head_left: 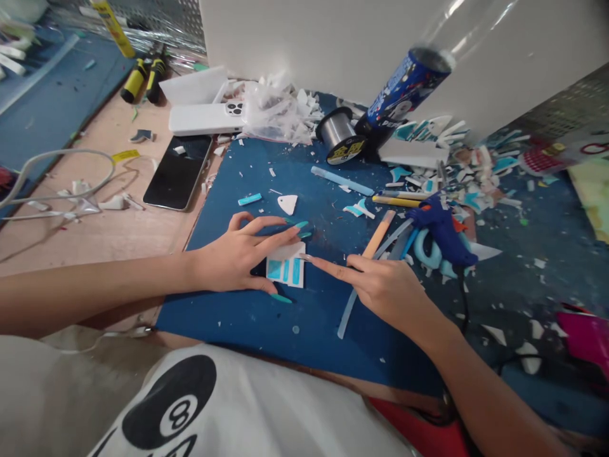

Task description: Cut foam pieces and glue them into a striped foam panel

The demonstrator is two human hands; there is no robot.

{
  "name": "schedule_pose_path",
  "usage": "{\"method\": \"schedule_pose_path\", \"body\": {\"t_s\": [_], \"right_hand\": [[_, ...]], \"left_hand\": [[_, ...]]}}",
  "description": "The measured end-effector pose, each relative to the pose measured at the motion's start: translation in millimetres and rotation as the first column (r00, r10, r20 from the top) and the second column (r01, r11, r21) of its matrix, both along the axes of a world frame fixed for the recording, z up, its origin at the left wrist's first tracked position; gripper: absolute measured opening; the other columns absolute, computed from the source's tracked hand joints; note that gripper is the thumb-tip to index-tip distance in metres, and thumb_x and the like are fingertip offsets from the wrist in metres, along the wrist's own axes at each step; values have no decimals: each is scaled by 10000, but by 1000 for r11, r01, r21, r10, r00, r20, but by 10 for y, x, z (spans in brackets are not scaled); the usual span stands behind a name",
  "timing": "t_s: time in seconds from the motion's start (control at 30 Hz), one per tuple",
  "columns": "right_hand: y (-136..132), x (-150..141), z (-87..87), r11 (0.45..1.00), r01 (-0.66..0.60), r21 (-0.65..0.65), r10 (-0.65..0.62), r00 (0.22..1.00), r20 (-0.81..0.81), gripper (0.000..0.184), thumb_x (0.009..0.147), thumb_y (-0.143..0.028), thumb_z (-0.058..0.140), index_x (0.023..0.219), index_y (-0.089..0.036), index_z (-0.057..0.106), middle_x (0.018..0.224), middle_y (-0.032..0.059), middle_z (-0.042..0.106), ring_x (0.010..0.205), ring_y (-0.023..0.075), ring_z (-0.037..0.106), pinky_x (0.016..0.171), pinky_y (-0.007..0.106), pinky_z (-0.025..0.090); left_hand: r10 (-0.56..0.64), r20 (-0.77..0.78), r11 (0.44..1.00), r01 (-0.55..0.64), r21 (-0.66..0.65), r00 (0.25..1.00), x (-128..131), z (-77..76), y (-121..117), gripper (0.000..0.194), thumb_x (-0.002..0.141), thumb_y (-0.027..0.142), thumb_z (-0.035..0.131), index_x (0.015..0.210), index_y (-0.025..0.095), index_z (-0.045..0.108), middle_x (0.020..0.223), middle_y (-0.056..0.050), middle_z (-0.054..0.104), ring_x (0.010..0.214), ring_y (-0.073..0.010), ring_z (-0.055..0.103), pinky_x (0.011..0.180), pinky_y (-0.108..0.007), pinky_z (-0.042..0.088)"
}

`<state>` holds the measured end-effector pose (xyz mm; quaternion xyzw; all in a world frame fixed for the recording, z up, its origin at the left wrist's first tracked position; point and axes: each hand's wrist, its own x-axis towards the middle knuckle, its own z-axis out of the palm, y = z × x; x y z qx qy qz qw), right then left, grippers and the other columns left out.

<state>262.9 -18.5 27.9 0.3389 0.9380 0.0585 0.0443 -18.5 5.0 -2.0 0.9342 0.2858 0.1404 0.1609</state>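
A small white foam-like piece with light-blue rectangles on it (285, 271) lies on the blue mat, with a plain white part along its top. My left hand (228, 251) rests over its left and upper side, fingers spread and stretched out, thumb by the lower edge. From the right, my right hand (390, 289) reaches in with its index finger straight, the nail touching the piece's right edge. The other fingers of that hand are curled back and I see nothing held in them. Just beyond the left fingertips are a white rounded triangular piece (287, 204) and a small blue strip (250, 199).
On the right lie a blue glue gun (442, 228), translucent glue sticks (347, 314) and a heap of white and blue scraps. Behind stand a spool of clear line (339, 134) and a blue can (404, 89). A black-screened phone (178, 172) lies left, near yellow-handled pliers (143, 77).
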Motion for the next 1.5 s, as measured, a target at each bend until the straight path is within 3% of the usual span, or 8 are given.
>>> {"method": "schedule_pose_path", "body": {"t_s": [0.4, 0.87, 1.5], "right_hand": [[-12, -28, 13, 998, -18, 57, 22, 998, -56, 683, 793, 19, 355, 1348, -367, 450, 622, -19, 490, 456, 105, 368, 445, 239, 255], [26, -6, -8, 998, -37, 50, 40, 997, -64, 676, 794, 23, 376, 1347, -361, 439, 687, -21, 565, 478, 93, 424, 456, 234, 268], [40, -7, -9, 997, -53, 54, 57, 996, -74, 662, 805, 21, 378, 1334, -369, 453, 625, -33, 518, 464, 95, 407, 448, 235, 239]], "left_hand": [[-4, -6, 999, 4, -51, 1000, -3, 1, 17, 860, 804, 621, 510, 1470, 233, 128, 1323, -138, 524, 1301, -340, 331, 1044, -514, 176], [-61, -15, 998, 61, 26, 998, -11, 4, 55, 835, 817, 637, 466, 1458, 190, 169, 1205, -133, 618, 1289, -325, 347, 1026, -493, 207], [-53, -17, 998, 54, 20, 998, -13, 9, 59, 827, 813, 627, 484, 1449, 179, 203, 1209, -132, 613, 1289, -320, 347, 1016, -481, 211]]}}
